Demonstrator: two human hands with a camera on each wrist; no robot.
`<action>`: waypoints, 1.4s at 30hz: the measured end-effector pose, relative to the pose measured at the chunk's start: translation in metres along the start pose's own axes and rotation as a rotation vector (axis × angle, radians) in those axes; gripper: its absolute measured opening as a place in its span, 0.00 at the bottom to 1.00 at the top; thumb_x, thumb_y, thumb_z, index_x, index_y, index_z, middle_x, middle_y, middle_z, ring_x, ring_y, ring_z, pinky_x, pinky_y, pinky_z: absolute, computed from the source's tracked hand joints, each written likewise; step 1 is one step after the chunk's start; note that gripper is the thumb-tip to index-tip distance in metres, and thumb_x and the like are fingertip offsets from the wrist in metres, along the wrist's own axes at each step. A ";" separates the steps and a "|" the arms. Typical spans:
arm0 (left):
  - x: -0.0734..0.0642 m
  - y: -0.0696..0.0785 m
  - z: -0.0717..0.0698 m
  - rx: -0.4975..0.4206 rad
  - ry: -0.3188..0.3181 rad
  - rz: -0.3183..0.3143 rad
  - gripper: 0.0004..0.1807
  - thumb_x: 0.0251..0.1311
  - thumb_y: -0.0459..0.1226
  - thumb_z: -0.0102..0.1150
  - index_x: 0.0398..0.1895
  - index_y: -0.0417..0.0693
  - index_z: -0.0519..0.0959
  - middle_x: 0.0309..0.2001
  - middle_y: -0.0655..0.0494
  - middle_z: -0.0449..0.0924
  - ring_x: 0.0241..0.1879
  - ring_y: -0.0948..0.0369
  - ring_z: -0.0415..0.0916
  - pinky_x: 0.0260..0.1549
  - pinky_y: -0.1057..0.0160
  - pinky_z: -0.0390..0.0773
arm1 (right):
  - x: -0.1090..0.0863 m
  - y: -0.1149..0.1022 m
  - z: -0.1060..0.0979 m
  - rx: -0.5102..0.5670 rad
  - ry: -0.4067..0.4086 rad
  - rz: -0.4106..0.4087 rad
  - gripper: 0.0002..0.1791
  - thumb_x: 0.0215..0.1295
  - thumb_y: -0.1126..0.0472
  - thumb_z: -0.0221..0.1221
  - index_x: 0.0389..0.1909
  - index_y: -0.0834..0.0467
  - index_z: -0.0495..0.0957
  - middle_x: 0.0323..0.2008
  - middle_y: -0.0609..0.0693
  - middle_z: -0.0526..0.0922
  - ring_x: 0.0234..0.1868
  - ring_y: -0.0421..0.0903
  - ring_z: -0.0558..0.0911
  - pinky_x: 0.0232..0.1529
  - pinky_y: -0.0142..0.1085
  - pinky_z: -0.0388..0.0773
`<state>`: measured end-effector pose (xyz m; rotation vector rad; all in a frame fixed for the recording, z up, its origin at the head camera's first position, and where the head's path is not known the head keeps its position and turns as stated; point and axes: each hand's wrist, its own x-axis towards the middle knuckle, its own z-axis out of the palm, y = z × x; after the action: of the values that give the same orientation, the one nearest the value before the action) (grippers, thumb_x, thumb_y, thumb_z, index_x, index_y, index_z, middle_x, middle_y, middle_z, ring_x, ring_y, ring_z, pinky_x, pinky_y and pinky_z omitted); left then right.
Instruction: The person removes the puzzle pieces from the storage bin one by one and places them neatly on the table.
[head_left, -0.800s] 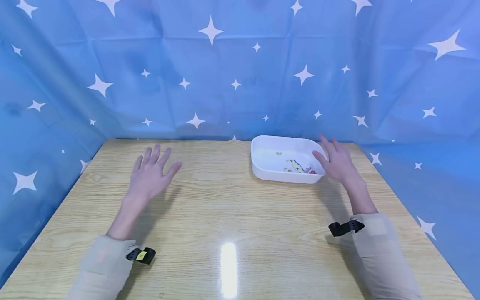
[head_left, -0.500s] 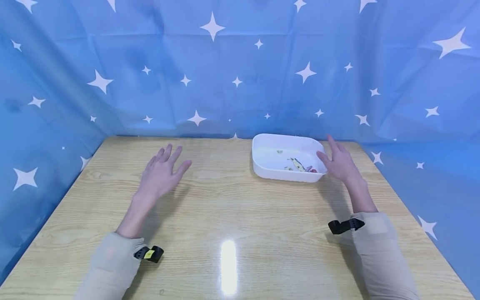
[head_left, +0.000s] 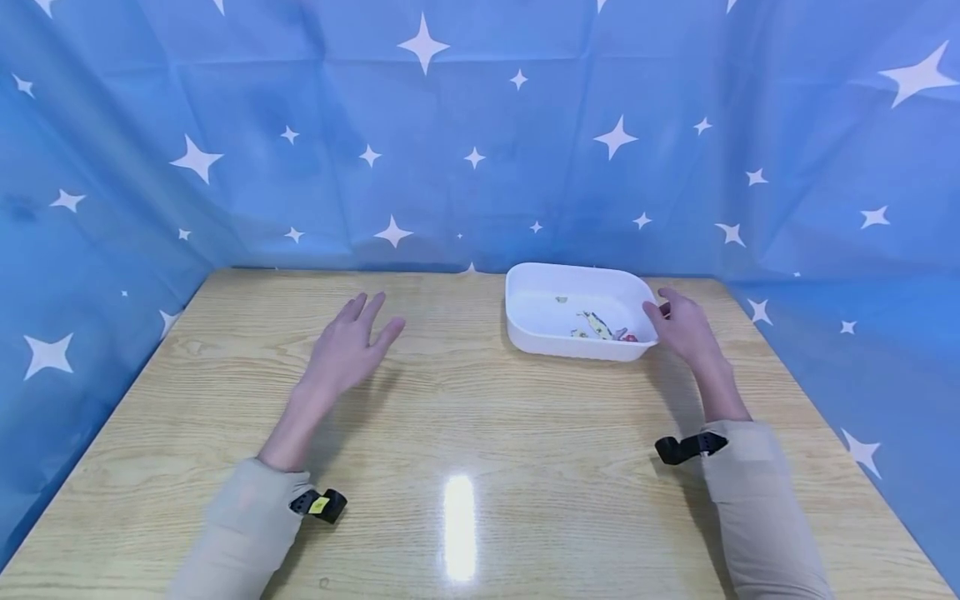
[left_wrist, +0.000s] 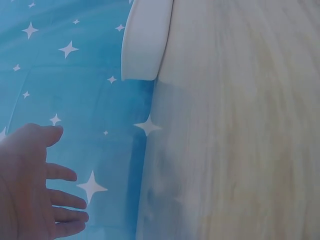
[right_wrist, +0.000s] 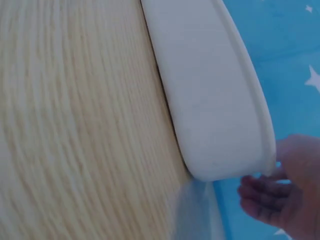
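Note:
A white plastic basin (head_left: 577,347) stands at the back right of the table, with a few small patterned pieces in it. At its right end my right hand (head_left: 686,329) holds the rim, thumb on the inner side and fingers curled outside. The right wrist view shows the fingers (right_wrist: 265,197) bent beneath the rim of the basin (right_wrist: 215,100), the thumb mostly hidden. My left hand (head_left: 345,354) hovers over the table left of the basin, fingers spread and holding nothing. In the left wrist view that hand (left_wrist: 35,187) is apart from the basin (left_wrist: 147,42).
The wooden table (head_left: 480,425) has a bright light reflection (head_left: 460,529) near its front. A blue curtain (head_left: 337,108) with white stars hangs behind the table and along both sides. Black straps with small dark devices sit on both wrists.
My left hand has moved right, toward the basin. The right hand's fingers have gone from spread to curled at the basin's right rim. The basin has stayed in place.

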<state>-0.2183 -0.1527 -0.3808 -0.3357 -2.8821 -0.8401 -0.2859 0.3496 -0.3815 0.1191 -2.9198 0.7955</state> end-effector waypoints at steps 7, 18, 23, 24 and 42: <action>0.002 0.007 0.010 -0.069 0.006 0.009 0.42 0.76 0.62 0.35 0.78 0.40 0.57 0.73 0.32 0.58 0.72 0.37 0.55 0.68 0.36 0.57 | -0.002 0.005 0.005 -0.014 0.133 -0.074 0.22 0.77 0.62 0.47 0.57 0.78 0.74 0.42 0.74 0.80 0.40 0.64 0.79 0.36 0.49 0.77; 0.005 0.011 0.019 -0.141 0.010 0.035 0.38 0.77 0.58 0.37 0.75 0.37 0.61 0.70 0.34 0.65 0.68 0.38 0.63 0.67 0.40 0.61 | -0.002 -0.003 0.026 0.067 0.094 -0.077 0.22 0.75 0.64 0.46 0.60 0.77 0.71 0.35 0.66 0.79 0.29 0.53 0.75 0.25 0.31 0.70; 0.011 0.019 0.020 -0.179 0.006 0.053 0.36 0.78 0.56 0.39 0.75 0.38 0.62 0.69 0.36 0.67 0.67 0.42 0.65 0.66 0.43 0.65 | -0.004 -0.013 0.031 0.078 0.075 -0.052 0.22 0.75 0.64 0.46 0.62 0.76 0.70 0.34 0.65 0.78 0.28 0.52 0.74 0.24 0.32 0.71; 0.013 0.021 0.020 -0.189 0.006 0.059 0.35 0.78 0.55 0.39 0.74 0.37 0.62 0.68 0.36 0.67 0.67 0.43 0.66 0.65 0.43 0.66 | -0.004 -0.015 0.031 0.081 0.072 -0.045 0.23 0.75 0.64 0.46 0.62 0.76 0.70 0.33 0.64 0.78 0.28 0.52 0.74 0.23 0.33 0.71; 0.034 0.056 0.035 -0.431 0.018 0.172 0.21 0.72 0.34 0.51 0.63 0.30 0.71 0.47 0.41 0.79 0.47 0.49 0.79 0.49 0.54 0.80 | -0.007 -0.047 0.051 0.181 0.138 -0.073 0.19 0.69 0.67 0.52 0.54 0.74 0.78 0.28 0.59 0.76 0.26 0.47 0.72 0.21 0.30 0.66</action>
<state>-0.2389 -0.0817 -0.3750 -0.6017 -2.5838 -1.4146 -0.2789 0.2833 -0.4023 0.1779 -2.6951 1.0123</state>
